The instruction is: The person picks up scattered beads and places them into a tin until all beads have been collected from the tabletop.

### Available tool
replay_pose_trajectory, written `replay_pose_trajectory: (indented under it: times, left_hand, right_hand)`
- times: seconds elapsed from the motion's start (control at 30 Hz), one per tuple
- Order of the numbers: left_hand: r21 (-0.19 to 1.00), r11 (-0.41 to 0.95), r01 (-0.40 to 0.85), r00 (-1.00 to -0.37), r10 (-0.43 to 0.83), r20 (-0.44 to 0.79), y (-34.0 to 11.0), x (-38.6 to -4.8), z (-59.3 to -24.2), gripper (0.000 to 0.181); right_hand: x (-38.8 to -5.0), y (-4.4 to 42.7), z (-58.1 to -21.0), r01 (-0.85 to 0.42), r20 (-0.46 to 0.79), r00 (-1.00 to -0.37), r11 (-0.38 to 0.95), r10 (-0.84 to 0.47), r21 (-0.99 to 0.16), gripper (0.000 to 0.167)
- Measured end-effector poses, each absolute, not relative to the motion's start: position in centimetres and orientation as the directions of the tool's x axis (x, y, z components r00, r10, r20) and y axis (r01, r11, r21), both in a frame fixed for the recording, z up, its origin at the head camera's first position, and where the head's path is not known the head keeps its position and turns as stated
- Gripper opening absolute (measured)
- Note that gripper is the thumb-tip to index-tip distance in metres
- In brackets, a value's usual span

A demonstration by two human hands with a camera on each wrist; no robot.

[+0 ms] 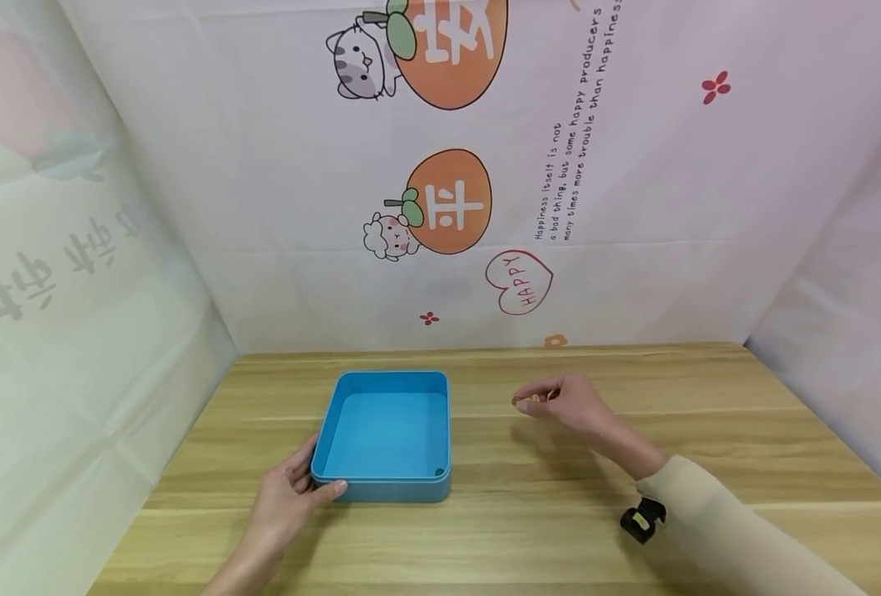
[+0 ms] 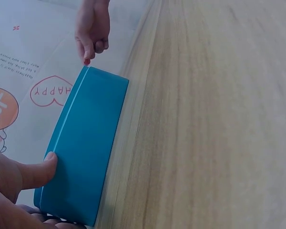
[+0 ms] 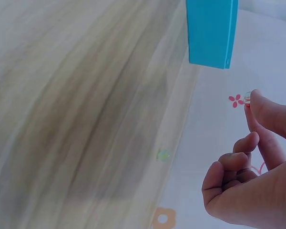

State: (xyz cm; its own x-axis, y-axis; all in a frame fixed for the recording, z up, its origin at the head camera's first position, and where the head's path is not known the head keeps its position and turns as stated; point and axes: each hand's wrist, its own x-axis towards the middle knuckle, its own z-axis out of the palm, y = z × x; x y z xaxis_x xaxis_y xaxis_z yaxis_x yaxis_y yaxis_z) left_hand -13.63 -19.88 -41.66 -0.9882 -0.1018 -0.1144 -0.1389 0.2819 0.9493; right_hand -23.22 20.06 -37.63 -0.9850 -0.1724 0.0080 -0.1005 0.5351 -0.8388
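Note:
A square, open-topped blue box (image 1: 388,434) stands on the table. My left hand (image 1: 284,497) grips its near left corner, the thumb (image 2: 40,171) on the front wall and the other fingers around the left side. A small dark green marble-like piece (image 1: 439,472) lies in the box's near right corner. To the right of the box, above the table, my right hand (image 1: 570,403) pinches a small clear marble-like piece (image 3: 247,98) between thumb and index finger, with a reddish tint in it. The other fingers of that hand are curled in.
A clear greenish piece (image 3: 164,154) lies on the wooden table below the right hand. Printed white cloth (image 1: 299,290) hangs behind the table and along both sides. The right sleeve carries a black device (image 1: 642,520) at the wrist.

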Motion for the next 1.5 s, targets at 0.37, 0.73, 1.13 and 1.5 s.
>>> replay_pose_trajectory:
  times: [0.37,0.73,1.13,1.5]
  left_hand:
    - [0.945,0.291,-0.146,-0.988,-0.098,-0.122,-19.8,-13.7,-41.7,0.091]
    - [0.943,0.300,-0.142,-0.988,-0.103,-0.116,-19.8,-13.6,-41.6,0.092]
    - [0.945,0.293,-0.146,-0.987,-0.110,-0.118,-19.6,-13.5,-41.7,0.091]
    - [0.948,0.285,-0.140,-0.988,-0.106,-0.114,-19.7,-13.7,-41.9,0.091]
  right_hand:
    - [-23.4,18.4,-36.7,-0.121,0.012,-0.977,0.503,-0.214,-0.856,0.017]
    - [-23.8,16.6,-36.3,-0.116,0.006,-0.975,0.479,-0.224,-0.870,0.015]
    - [-23.9,14.8,-35.5,-0.157,0.030,-0.963,0.463,-0.269,-0.872,0.015]
    - [-24.3,12.3,-35.1,-0.164,0.036,-0.961,0.462,-0.273,-0.872,0.013]
